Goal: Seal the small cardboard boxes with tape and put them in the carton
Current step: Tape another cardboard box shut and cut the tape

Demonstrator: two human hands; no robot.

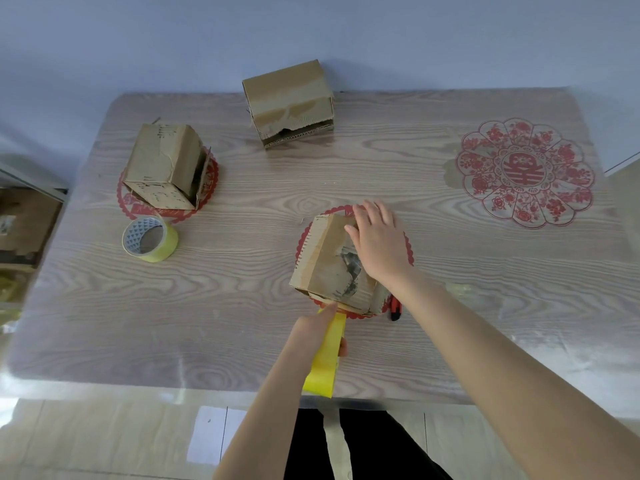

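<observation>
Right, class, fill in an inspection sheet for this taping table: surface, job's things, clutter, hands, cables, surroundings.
Surface: wood-grain table, red paper-cut decals.
Job's things: near box, left box, far box; tape roll; yellow tape strip; carton not clearly seen.
Clutter: red-black knife beside near box.
Hands: right hand flat on near box; left hand pinches tape strip at its near edge.
Cables: nothing seen.
Surroundings: pale wall, tiled floor.
</observation>
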